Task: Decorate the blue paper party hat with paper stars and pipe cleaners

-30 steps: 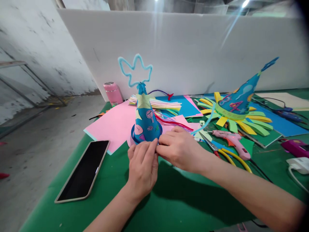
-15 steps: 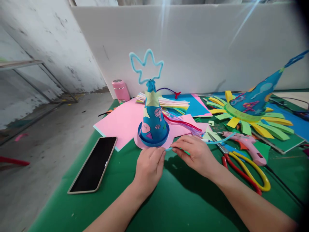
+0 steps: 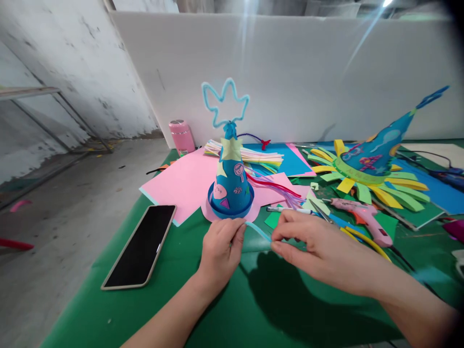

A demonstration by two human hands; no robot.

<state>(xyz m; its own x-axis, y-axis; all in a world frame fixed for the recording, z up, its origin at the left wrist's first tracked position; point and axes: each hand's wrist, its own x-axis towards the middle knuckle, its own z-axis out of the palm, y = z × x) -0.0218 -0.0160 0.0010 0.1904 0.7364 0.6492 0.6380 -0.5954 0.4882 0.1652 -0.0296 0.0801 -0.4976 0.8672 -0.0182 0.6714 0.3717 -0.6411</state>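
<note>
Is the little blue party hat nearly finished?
Looks close. Done: the blue cone hat stands on its pink base, with stickers, a star and a pipe-cleaner crown on top. In hand: the left hand and right hand pinch a light blue pipe cleaner between them. Left: that piece is not on the hat yet; the glue gun lies untouched nearby.

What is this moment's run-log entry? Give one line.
left hand: pinches end of blue pipe cleaner | right hand: pinches it further along | cone hat: upright behind hands | phone: flat, left of hands
</note>
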